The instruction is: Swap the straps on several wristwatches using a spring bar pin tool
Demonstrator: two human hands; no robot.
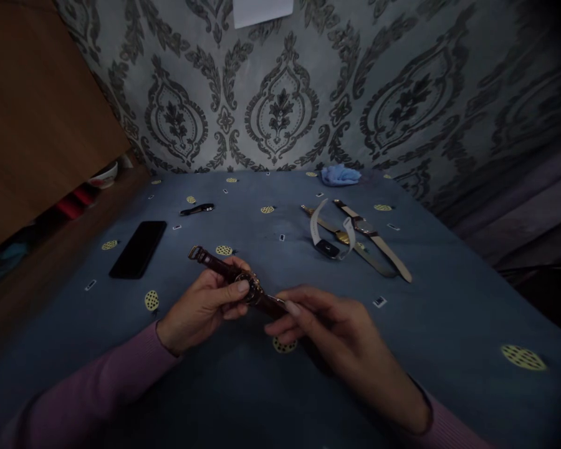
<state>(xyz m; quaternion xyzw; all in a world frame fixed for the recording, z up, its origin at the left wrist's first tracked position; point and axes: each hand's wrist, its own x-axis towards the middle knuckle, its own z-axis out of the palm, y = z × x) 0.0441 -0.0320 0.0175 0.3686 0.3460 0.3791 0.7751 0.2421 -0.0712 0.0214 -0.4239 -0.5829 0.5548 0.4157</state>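
Blue tablecloth [430, 330], two hands [203, 305] [334, 324], one held watch [255, 287]

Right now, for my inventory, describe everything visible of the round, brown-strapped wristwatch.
The dark, round wristwatch has gold-toned trim and a brown, leather-looking strap with a gold-toned buckle. Unfastened, it slants over the blue patterned tablecloth. The bare left hand grips it, thumb partly covering the dial; the right hand touches the lower strap.
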